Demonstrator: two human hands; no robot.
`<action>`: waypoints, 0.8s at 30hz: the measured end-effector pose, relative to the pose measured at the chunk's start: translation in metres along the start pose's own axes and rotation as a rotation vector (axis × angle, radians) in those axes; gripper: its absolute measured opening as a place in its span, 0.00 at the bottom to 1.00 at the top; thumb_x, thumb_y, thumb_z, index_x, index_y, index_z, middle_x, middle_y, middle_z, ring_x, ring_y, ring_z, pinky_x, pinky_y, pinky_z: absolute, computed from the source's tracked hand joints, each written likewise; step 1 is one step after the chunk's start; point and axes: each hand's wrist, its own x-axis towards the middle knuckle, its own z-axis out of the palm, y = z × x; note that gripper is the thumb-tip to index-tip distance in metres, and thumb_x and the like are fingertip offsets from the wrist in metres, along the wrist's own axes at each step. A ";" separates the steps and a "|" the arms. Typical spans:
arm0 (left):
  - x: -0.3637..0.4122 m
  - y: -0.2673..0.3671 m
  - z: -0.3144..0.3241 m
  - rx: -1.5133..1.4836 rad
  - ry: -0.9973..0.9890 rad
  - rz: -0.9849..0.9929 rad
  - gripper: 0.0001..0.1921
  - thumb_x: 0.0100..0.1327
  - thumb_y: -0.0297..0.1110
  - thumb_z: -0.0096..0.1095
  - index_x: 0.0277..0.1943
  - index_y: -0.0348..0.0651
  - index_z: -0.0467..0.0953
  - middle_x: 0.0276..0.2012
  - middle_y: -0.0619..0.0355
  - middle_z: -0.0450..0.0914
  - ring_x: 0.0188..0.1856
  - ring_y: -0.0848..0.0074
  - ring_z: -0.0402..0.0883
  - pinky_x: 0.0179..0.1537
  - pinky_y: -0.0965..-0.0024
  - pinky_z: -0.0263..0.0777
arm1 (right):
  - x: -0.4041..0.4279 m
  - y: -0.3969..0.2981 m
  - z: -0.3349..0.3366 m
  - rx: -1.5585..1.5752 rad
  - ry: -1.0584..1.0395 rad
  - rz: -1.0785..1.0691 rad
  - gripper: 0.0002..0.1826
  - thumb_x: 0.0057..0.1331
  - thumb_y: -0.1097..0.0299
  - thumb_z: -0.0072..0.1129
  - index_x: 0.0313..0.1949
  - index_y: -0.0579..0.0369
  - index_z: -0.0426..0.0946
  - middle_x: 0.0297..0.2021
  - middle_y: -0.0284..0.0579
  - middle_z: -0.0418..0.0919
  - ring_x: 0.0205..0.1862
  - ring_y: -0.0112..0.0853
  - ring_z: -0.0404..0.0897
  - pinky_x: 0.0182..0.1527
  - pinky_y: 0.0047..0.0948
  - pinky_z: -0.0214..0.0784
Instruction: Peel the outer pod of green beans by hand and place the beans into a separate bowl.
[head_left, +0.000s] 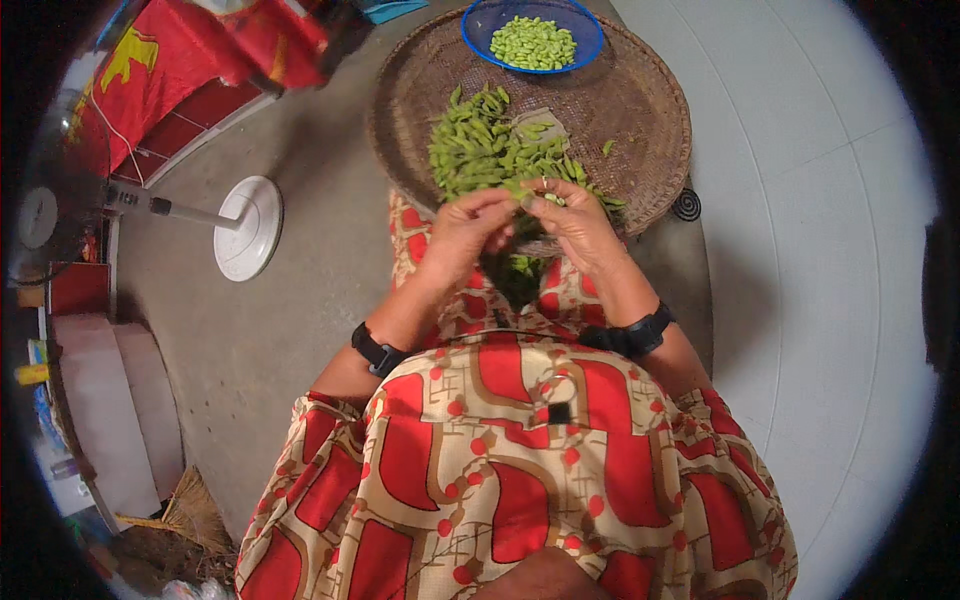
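Note:
My left hand (474, 219) and my right hand (576, 219) meet over the near rim of a round woven bamboo tray (637, 97). Pinched between their fingertips is a green bean pod (519, 190). Some pale shelled beans (555, 199) show at the fingers of my right hand. Just beyond my hands lies a heap of green bean pods (469, 142), spread over the tray's left and middle. At its far edge sits a blue mesh basket (469, 37) holding many shelled green beans (532, 43). Below my hands, green scraps (525, 264) lie in a dark gap between my knees.
A white round stand base (247, 229) with a pole is on the concrete floor at left. Red cloth (180, 60) hangs at upper left. A straw broom (193, 510) lies at lower left. Right of the tray is a dark spiral coil (686, 204), near pale flooring (810, 225).

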 end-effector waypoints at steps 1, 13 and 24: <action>0.000 0.000 0.001 0.001 0.000 -0.001 0.09 0.61 0.33 0.56 0.42 0.39 0.75 0.22 0.65 0.73 0.20 0.86 0.67 0.21 0.84 0.59 | 0.000 0.000 0.001 -0.029 0.020 -0.008 0.13 0.56 0.72 0.60 0.42 0.57 0.74 0.28 0.30 0.75 0.21 0.14 0.59 0.22 0.12 0.50; 0.003 0.005 0.008 0.862 0.176 0.772 0.09 0.59 0.29 0.57 0.39 0.33 0.76 0.28 0.62 0.78 0.31 0.76 0.77 0.34 0.73 0.71 | 0.000 -0.007 0.012 -0.318 -0.005 0.138 0.23 0.64 0.45 0.43 0.24 0.53 0.67 0.17 0.30 0.61 0.18 0.18 0.56 0.21 0.21 0.46; 0.006 0.004 -0.003 -0.220 -0.060 -0.126 0.05 0.62 0.31 0.50 0.36 0.39 0.70 0.23 0.59 0.74 0.19 0.81 0.69 0.21 0.79 0.65 | 0.000 0.009 0.007 -0.499 -0.029 -0.117 0.15 0.63 0.60 0.42 0.29 0.60 0.68 0.23 0.34 0.68 0.26 0.21 0.64 0.29 0.22 0.58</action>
